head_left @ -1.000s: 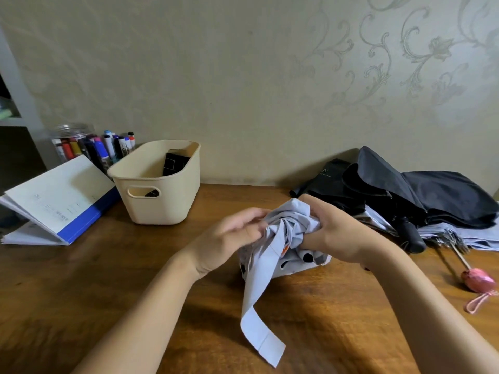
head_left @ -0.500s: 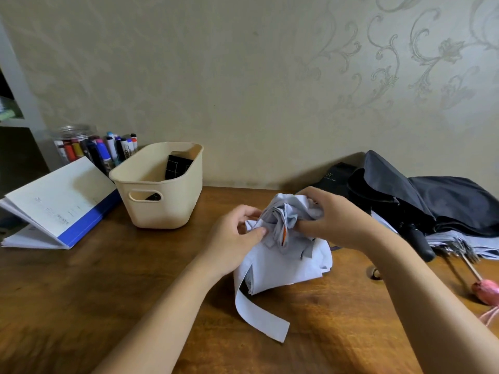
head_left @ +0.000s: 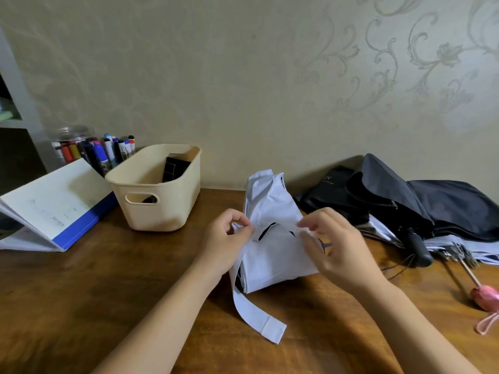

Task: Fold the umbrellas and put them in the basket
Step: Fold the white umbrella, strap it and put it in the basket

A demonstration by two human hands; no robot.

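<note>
A pale lavender umbrella [head_left: 270, 255] stands bunched on the wooden table [head_left: 81, 292] in the middle, its closing strap [head_left: 256, 317] trailing toward me. My left hand [head_left: 224, 244] pinches the canopy fabric at its left edge. My right hand [head_left: 337, 249] pinches a fold on its right side. The cream plastic basket [head_left: 172, 211] sits to the left at the back, with a dark checked folded umbrella [head_left: 175, 168] inside. Black umbrellas [head_left: 432, 206] lie heaped at the right.
A pink-handled umbrella [head_left: 486, 298] lies at the right edge under the black heap. An open white and blue binder [head_left: 54, 209] leans at the left, with a jar of markers [head_left: 89, 149] behind it. The wall runs close behind the table.
The umbrella's canopy has been pulled up and spread taller. Both hands moved from clutching the bunched top to pinching fabric at its two sides.
</note>
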